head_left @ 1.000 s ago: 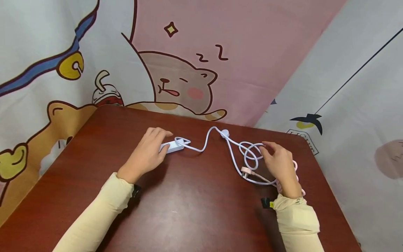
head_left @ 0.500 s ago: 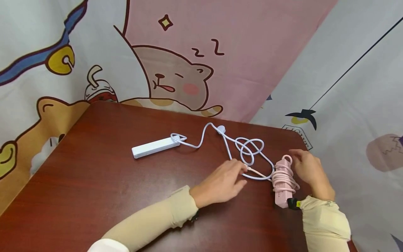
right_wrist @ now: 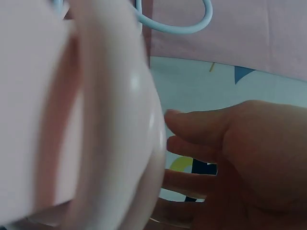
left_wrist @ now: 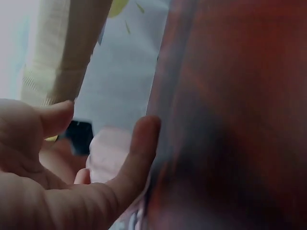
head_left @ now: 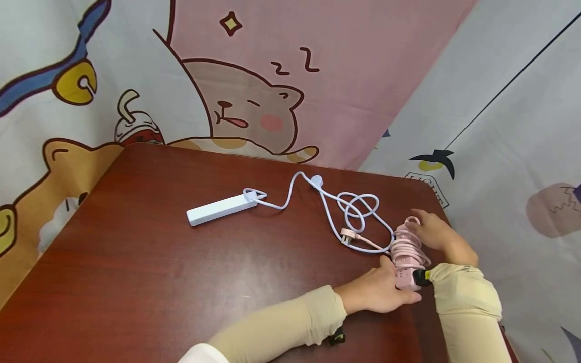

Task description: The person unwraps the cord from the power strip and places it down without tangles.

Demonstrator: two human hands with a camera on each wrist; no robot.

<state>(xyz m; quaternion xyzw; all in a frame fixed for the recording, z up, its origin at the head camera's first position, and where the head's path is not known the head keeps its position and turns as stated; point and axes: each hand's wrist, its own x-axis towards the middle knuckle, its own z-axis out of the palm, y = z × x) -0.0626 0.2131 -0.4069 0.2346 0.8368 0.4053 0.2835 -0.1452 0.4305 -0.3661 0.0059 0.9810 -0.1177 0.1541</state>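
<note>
A pink power strip (head_left: pixel 407 280) lies at the right of the table in the head view, its pink cord (head_left: pixel 406 249) wound round its middle. My left hand (head_left: pixel 379 288) is at the near end, thumb and fingers spread on either side of it. In the left wrist view a finger (left_wrist: pixel 139 153) overlaps the pink casing (left_wrist: pixel 108 155). My right hand (head_left: pixel 434 233) is at the far end, fingertips at the corner by the cord loop. The right wrist view shows its fairly straight fingers (right_wrist: pixel 187 179) beside the wound cord, which hides part of them.
A white power strip (head_left: pixel 220 209) lies left of centre on the dark red table (head_left: pixel 172 282). Its white cord (head_left: pixel 288 196) runs right in loose loops to near the pink strip. The pink plug (head_left: pixel 348 235) rests by this cord; a white plug (head_left: pixel 316 181) lies farther back.
My left hand has left the white power strip and crossed right to the near end of the pink one. My right hand moved right past the white cord, then in to the pink strip's far end.
</note>
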